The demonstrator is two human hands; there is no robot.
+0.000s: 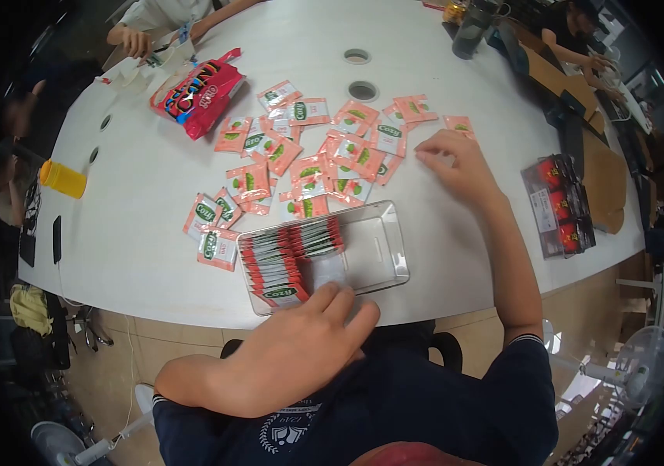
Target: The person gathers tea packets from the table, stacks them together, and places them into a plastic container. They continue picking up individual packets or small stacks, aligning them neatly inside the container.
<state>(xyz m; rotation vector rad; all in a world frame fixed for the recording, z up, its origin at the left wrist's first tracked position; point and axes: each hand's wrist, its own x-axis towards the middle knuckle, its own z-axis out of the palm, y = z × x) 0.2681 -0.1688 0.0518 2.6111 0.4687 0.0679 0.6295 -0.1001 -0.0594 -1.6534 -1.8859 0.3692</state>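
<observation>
A clear rectangular plastic tray (382,248) is set at the near edge of the white table (137,202), and a row of red-and-white tea sachets (285,252) is stood upright in its left part. The near end of that row is touched by the fingertips of the left hand (293,353), which is loosely curled and closed on nothing. More pink sachets (308,151) are scattered flat beyond the tray. The right hand (456,163) is laid at the right edge of that scatter, fingers bent over the table; whether a sachet is pinched cannot be told.
</observation>
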